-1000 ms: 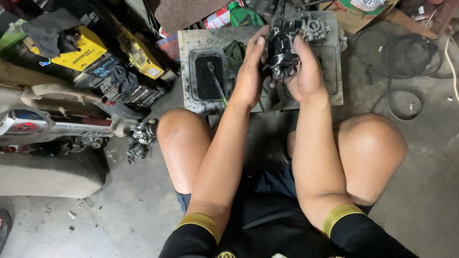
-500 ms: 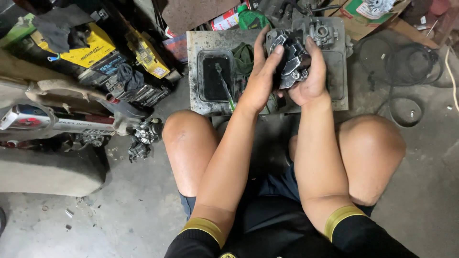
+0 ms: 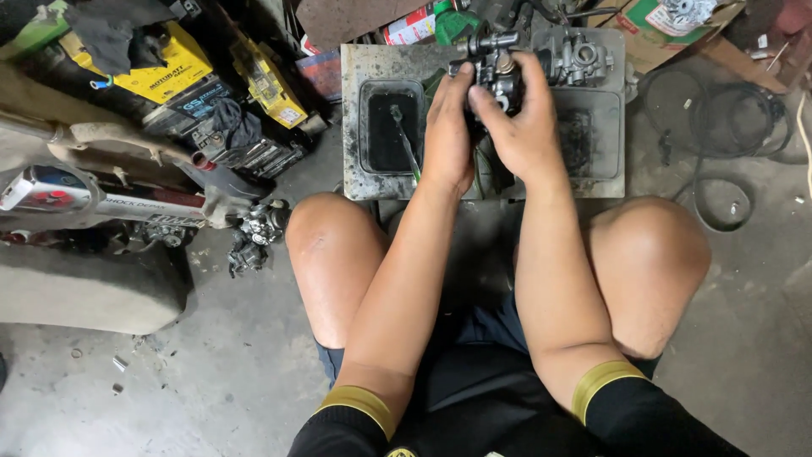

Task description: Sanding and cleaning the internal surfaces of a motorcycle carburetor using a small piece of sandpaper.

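Two bare hands meet over a grimy grey metal tray (image 3: 355,127) set on the concrete floor (image 3: 211,372), and between them sits a dark, oily cast-metal carburettor body (image 3: 497,66), held just above the tray's middle. Left hand (image 3: 448,135) cups its near side, fingers curled around the casting; right hand (image 3: 526,127) wraps the other flank, fingers closed over the top, the thumb pressed near the brass fitting. Looks dense and rigid for its size, slick with oil, knobbly with spigots and levers, so the blocky main body is the safe place to grip, not the thin projecting parts. A green-handled screwdriver (image 3: 406,144) lies in the tray's black liquid-filled left well, close to the left wrist. A second silvery carburettor (image 3: 584,57) rests at the tray's far edge. Palms hide the underside of the held piece, so what the fingertips work on is impossible to make out, and the clutter at left is partly cut off.
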